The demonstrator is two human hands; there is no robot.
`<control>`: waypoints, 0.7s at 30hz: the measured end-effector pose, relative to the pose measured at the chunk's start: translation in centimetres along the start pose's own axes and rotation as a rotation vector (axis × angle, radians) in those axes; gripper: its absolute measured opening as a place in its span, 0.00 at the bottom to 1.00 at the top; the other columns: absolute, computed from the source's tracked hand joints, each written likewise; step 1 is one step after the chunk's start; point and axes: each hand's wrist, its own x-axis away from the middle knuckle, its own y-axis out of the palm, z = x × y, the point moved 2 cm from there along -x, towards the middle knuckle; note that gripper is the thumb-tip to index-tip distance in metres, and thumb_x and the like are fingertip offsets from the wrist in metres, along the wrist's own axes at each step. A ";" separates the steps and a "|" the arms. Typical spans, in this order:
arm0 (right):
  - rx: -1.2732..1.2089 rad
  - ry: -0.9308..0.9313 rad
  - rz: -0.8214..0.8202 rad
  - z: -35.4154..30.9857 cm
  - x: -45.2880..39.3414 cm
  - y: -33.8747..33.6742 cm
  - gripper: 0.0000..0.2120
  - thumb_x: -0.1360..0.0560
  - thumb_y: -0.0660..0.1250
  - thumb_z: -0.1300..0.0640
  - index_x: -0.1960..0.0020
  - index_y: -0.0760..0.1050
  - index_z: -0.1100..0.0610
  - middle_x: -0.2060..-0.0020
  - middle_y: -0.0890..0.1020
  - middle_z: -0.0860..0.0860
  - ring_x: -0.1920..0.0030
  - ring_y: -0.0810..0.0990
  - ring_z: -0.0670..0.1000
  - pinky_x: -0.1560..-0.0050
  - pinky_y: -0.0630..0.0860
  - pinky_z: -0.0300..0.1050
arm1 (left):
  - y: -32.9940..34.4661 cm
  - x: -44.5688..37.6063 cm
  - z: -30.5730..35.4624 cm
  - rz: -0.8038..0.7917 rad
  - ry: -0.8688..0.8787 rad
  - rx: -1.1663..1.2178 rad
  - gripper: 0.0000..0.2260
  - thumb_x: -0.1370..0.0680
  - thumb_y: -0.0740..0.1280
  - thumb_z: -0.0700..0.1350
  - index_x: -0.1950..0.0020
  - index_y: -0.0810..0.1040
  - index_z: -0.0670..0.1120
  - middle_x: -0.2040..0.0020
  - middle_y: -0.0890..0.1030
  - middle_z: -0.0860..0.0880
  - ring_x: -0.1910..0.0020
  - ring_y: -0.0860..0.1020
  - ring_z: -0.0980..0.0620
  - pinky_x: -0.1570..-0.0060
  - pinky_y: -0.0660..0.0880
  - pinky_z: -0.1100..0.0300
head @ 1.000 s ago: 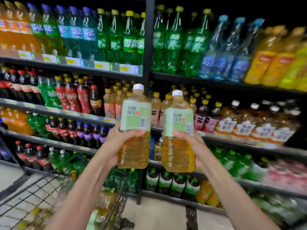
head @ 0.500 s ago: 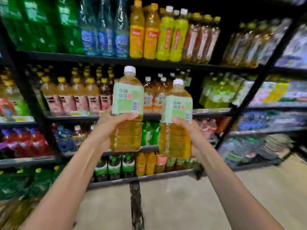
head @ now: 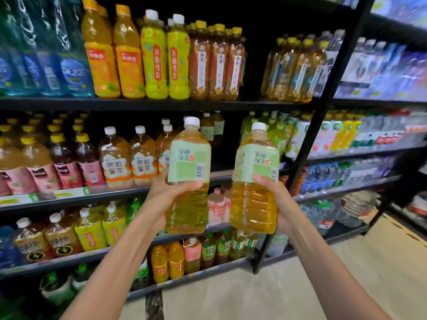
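I hold two large bottles of amber green tea, each with a white cap and a pale green label. My left hand (head: pixel 172 192) grips the left tea bottle (head: pixel 189 176) around its middle, just under the label. My right hand (head: pixel 276 195) grips the right tea bottle (head: pixel 254 181) the same way from its right side. Both bottles are upright, side by side and a little apart, raised in front of the middle shelf (head: pixel 219 175) of a drinks rack. There is a dark gap on that shelf behind the bottles.
Black metal shelving full of drink bottles fills the view, with a slanted upright post (head: pixel 323 112) to the right. Several white-capped tea bottles (head: pixel 115 158) stand left of the gap. Water bottles (head: pixel 335 176) fill the right bay. Beige floor (head: pixel 300 285) lies below.
The view has swung right along the shelves; the shopping cart is out of sight. Both hands still hold the bottles, which are now nearer the middle shelf.
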 end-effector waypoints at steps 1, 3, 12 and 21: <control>-0.003 0.007 -0.019 -0.5 -1.0 -0.9 0.28 0.41 0.79 0.52 0.44 0.77 0.58 0.53 0.84 0.59 0.57 0.84 0.58 0.55 0.81 0.56 | 0.9 -1.2 -0.6 0.009 -0.007 0.003 0.38 0.50 0.83 0.52 0.41 0.75 0.54 0.49 0.84 0.51 0.48 0.81 0.48 0.45 0.76 0.45; 0.001 0.012 -0.031 -1.2 -3.0 -3.0 0.26 0.41 0.78 0.51 0.45 0.77 0.57 0.54 0.84 0.58 0.58 0.84 0.57 0.58 0.82 0.53 | 2.8 -3.7 -1.3 0.024 -0.027 0.003 0.41 0.51 0.82 0.54 0.39 0.75 0.55 0.48 0.84 0.51 0.46 0.81 0.47 0.43 0.75 0.43; 0.042 0.017 -0.031 -3.7 -12.0 -11.7 0.46 0.54 0.83 0.45 0.39 0.75 0.57 0.50 0.83 0.59 0.55 0.83 0.58 0.56 0.80 0.54 | 10.0 -13.9 -3.6 0.067 -0.047 0.003 0.46 0.55 0.83 0.57 0.38 0.74 0.52 0.46 0.83 0.49 0.45 0.81 0.47 0.40 0.74 0.44; 0.072 0.023 -0.158 -6.2 -21.4 -17.2 0.25 0.36 0.75 0.55 0.40 0.75 0.58 0.58 0.84 0.56 0.62 0.83 0.54 0.65 0.79 0.45 | 15.2 -23.5 -5.9 0.201 0.080 -0.060 0.37 0.44 0.80 0.48 0.36 0.72 0.51 0.46 0.82 0.51 0.47 0.80 0.52 0.47 0.76 0.55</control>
